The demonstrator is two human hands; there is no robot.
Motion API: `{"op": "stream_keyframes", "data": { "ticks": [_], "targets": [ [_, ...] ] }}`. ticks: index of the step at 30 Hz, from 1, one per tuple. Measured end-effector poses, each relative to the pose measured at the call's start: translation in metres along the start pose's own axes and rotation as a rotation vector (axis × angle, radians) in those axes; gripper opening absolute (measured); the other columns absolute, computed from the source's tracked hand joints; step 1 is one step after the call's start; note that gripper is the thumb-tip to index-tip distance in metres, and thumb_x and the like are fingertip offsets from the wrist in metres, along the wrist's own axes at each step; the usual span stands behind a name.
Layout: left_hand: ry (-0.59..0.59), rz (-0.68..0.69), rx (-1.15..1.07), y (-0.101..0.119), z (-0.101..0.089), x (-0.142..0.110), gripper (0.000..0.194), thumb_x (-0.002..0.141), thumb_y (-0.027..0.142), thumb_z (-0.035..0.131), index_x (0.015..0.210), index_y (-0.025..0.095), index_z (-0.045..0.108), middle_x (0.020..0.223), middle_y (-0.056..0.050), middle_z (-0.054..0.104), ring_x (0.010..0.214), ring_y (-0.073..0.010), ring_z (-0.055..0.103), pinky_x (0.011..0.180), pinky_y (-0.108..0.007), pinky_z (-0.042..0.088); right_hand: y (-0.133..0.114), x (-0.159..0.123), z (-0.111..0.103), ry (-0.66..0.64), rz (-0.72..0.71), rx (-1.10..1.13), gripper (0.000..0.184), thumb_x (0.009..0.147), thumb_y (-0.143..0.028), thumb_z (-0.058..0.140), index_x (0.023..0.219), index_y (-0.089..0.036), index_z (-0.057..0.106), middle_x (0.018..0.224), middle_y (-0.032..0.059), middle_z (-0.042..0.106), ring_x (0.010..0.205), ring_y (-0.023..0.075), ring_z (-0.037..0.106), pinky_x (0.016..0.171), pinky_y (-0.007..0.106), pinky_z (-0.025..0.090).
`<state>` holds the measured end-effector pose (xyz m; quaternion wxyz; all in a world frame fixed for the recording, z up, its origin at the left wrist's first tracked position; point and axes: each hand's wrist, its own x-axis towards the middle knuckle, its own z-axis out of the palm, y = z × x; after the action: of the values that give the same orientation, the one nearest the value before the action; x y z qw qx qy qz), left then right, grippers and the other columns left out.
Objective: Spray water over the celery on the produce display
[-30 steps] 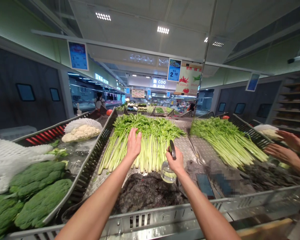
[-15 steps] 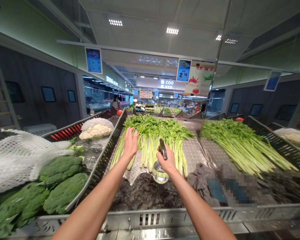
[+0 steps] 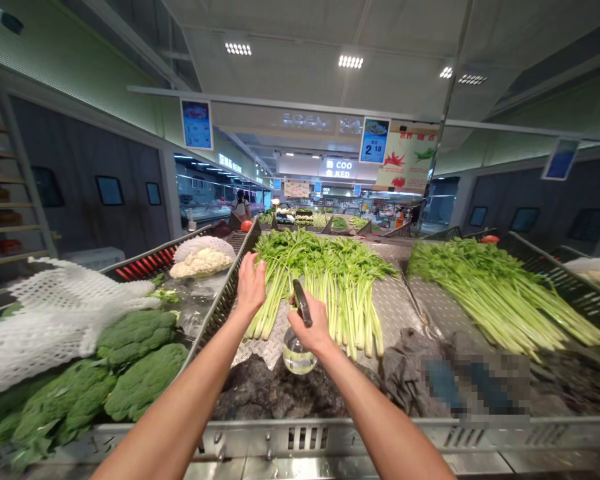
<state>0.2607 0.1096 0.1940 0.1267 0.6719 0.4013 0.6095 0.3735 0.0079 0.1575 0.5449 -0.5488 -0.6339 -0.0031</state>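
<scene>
In my right hand is a spray bottle with a dark trigger head and a clear round body. The fingers wrap its neck, and it hangs over the near ends of the celery stalks. My left hand is raised with its fingers extended and holds nothing. It hovers at the left side of the celery, and whether it touches the leaves I cannot tell. The celery lies side by side on a patterned metal shelf, leaves away from me and pale stalk ends towards me.
Broccoli, white foam netting and a cauliflower lie left of a black slatted divider. Dark crumpled cloth lies before the celery, behind a metal front rail. A mirror on the right reflects celery.
Both hands have shifted left, the right one carrying the spray bottle from the middle of the celery towards its left part. The view has turned slightly left.
</scene>
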Motion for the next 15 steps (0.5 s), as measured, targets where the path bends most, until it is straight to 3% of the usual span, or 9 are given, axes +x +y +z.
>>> {"op": "stream_keyframes", "data": {
  "ticks": [5,15],
  "targets": [
    [0.003,-0.006,0.008,-0.001,-0.002,0.0,0.041,0.081,0.037,0.027,0.11,0.014,0.044,0.124,-0.012,0.04,0.12,-0.0206,0.03,0.101,-0.037,0.021,0.0,-0.004,0.003,-0.019,0.011,-0.002,0.016,0.063,-0.021,0.044,0.077,-0.019,0.052,0.055,-0.0044,0.049,0.05,0.0101,0.043,0.053,0.021,0.033],
    [-0.04,0.014,0.004,0.012,0.013,-0.003,0.044,0.081,0.038,0.026,0.112,0.012,0.043,0.127,-0.014,0.037,0.121,-0.0211,0.028,0.101,-0.038,0.02,0.011,0.006,-0.027,0.067,0.027,-0.033,0.017,0.064,-0.021,0.044,0.077,-0.018,0.054,0.056,-0.0043,0.05,0.048,0.0092,0.044,0.051,0.02,0.033]
  ]
}}
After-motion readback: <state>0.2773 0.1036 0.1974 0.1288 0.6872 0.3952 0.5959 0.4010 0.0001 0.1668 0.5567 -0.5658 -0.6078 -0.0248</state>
